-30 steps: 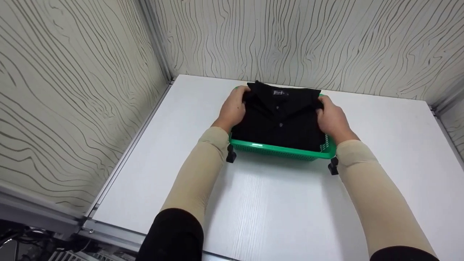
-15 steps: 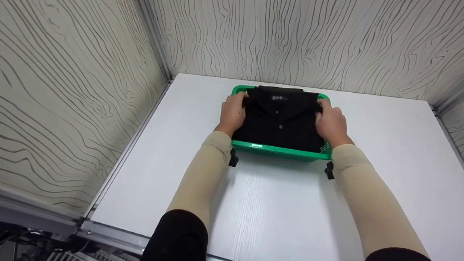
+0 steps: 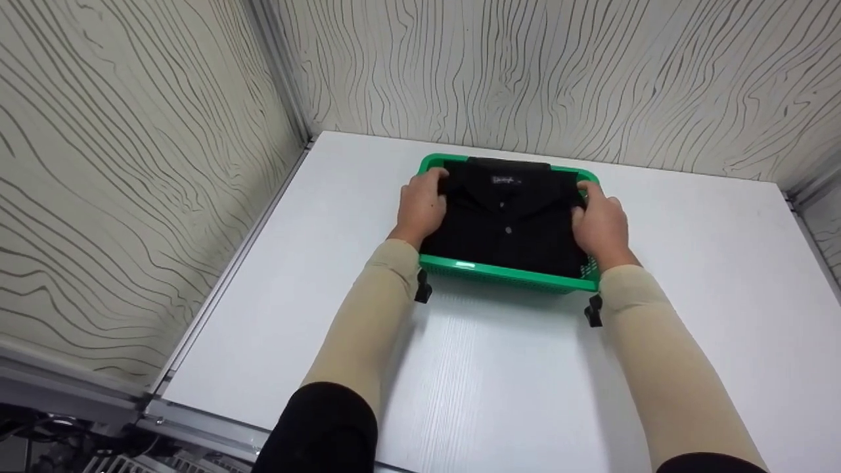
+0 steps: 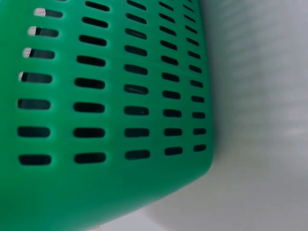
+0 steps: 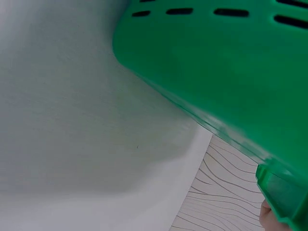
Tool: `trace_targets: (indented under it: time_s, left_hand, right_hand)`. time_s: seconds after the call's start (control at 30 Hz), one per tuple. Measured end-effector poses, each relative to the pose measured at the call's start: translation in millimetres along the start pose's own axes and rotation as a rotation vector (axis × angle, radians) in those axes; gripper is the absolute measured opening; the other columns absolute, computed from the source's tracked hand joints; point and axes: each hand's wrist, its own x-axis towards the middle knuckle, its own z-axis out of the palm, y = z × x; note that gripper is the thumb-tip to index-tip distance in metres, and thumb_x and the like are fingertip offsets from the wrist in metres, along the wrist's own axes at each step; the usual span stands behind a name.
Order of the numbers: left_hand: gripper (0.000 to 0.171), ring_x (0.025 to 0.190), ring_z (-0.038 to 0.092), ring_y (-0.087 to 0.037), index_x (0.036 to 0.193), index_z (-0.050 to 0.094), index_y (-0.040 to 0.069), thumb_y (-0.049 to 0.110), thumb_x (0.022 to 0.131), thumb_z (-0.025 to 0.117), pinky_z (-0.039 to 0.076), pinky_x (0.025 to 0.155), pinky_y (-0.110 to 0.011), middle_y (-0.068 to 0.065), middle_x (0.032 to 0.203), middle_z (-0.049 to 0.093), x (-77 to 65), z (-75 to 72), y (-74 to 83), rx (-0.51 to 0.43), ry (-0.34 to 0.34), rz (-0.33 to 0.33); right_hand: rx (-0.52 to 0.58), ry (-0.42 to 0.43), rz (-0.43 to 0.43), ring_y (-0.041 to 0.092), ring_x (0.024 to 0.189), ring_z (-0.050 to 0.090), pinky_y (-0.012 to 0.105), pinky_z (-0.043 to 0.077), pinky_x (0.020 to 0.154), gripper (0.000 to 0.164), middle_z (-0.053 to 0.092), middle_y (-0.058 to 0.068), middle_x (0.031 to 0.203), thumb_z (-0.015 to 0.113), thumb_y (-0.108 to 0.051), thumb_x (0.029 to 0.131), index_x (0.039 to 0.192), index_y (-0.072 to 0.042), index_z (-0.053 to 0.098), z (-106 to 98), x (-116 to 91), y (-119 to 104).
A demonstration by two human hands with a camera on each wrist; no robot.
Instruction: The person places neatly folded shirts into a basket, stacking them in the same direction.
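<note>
A folded black button-up shirt [image 3: 506, 236] lies inside a green plastic basket [image 3: 506, 270]. Its collar and small white label are toward the back. My left hand [image 3: 420, 207] grips the basket's left side, its thumb on the inner side against the shirt. On the opposite side, my right hand [image 3: 601, 220] holds the rim with the thumb inside. Part of that hand shows just outside the rim in the right wrist view. Slotted basket wall [image 4: 137, 110] fills much of the left wrist view, which hides the left fingers.
The basket stands on a white table [image 3: 512, 381], toward its back edge. A wood-patterned wall [image 3: 525, 72] rises behind it, and another stands at the left. A metal frame edge [image 3: 217, 420] borders the near left side, with cables below.
The shirt's raised collar and shoulders have come down into the basket, uncovering the back rim. Both hands have shifted slightly inward and toward me, and barely move in the last half second.
</note>
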Motion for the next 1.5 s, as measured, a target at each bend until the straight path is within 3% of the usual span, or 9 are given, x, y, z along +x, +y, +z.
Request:
trace_targets:
  time_s: [0.33,0.53,0.7,0.8,0.97,1.1,1.27,1.37,1.5]
  left_hand:
    - [0.039,0.123,0.040,-0.015,0.134,0.046,0.022,0.018,0.096,0.053,0.034,0.100,-0.032,0.004,0.133,0.047,-2.2,-2.5,-3.1,-0.101,0.021,-0.022]
    - [0.034,0.125,0.034,-0.016,0.129,0.048,0.018,0.012,0.095,0.051,0.034,0.099,-0.028,0.000,0.134,0.041,-1.9,-3.3,-6.7,-0.190,0.061,-0.008]
    - [0.029,0.114,0.036,-0.015,0.121,0.053,0.019,0.008,0.094,0.051,0.038,0.092,-0.028,0.001,0.123,0.040,-2.2,-2.0,-8.4,-0.246,0.130,-0.006]
    - [0.026,0.103,0.039,-0.015,0.116,0.055,0.019,0.007,0.093,0.050,0.040,0.086,-0.027,0.002,0.113,0.043,-1.3,-0.4,-6.4,-0.223,0.141,0.003]
    - [0.024,0.099,0.045,-0.013,0.116,0.056,0.017,0.009,0.094,0.049,0.040,0.085,-0.027,0.003,0.107,0.050,-0.4,2.9,-0.4,-0.123,0.090,0.025]
    - [0.028,0.106,0.050,-0.016,0.121,0.056,0.017,0.014,0.094,0.051,0.039,0.092,-0.033,0.002,0.113,0.057,-0.8,7.2,3.9,0.027,0.046,0.063]
    - [0.039,0.107,0.052,-0.021,0.131,0.049,0.017,0.021,0.092,0.053,0.038,0.091,-0.038,-0.001,0.116,0.061,0.9,13.8,7.5,0.213,0.029,0.102]
    - [0.047,0.110,0.051,-0.023,0.137,0.043,0.015,0.023,0.092,0.054,0.038,0.090,-0.038,-0.003,0.119,0.060,1.2,17.0,7.8,0.227,0.048,0.103]
    - [0.049,0.117,0.046,-0.025,0.138,0.041,0.012,0.023,0.092,0.054,0.036,0.097,-0.039,-0.006,0.127,0.055,-0.9,14.6,1.1,0.125,0.085,0.093]
  right_hand:
    - [0.019,0.005,0.009,0.035,0.101,0.045,0.053,0.038,0.087,0.050,0.053,0.018,0.116,0.042,-0.013,0.097,0.146,-0.015,0.030,0,1,0]
    - [0.012,0.033,-0.037,0.037,0.107,0.045,0.053,0.036,0.091,0.050,0.046,0.018,0.122,0.043,-0.008,0.095,0.144,-0.017,0.035,0,1,0]
    - [0.022,0.037,-0.049,0.038,0.107,0.044,0.055,0.037,0.088,0.047,0.039,0.021,0.127,0.043,-0.010,0.095,0.140,-0.021,0.042,0,-1,1]
    - [0.022,0.042,-0.056,0.036,0.104,0.044,0.055,0.037,0.086,0.043,0.040,0.020,0.123,0.043,-0.011,0.095,0.136,-0.020,0.049,-1,-3,4]
    - [0.010,0.041,-0.060,0.036,0.106,0.044,0.055,0.037,0.088,0.037,0.043,0.019,0.120,0.044,-0.013,0.094,0.128,-0.015,0.057,-3,-8,7]
    - [-0.009,0.030,-0.053,0.038,0.111,0.041,0.055,0.034,0.091,0.037,0.043,0.020,0.123,0.045,-0.016,0.095,0.129,-0.010,0.056,-4,-12,6]
    - [-0.038,0.011,-0.042,0.039,0.114,0.039,0.056,0.032,0.093,0.040,0.042,0.020,0.127,0.044,-0.019,0.095,0.132,-0.006,0.053,-4,-13,5]
    - [-0.039,0.001,-0.020,0.040,0.116,0.038,0.056,0.031,0.093,0.042,0.041,0.021,0.129,0.044,-0.019,0.094,0.134,-0.005,0.051,-4,-14,6]
    - [-0.016,-0.001,0.008,0.040,0.119,0.037,0.057,0.031,0.096,0.044,0.040,0.022,0.131,0.044,-0.018,0.094,0.136,-0.005,0.048,-1,-12,3]
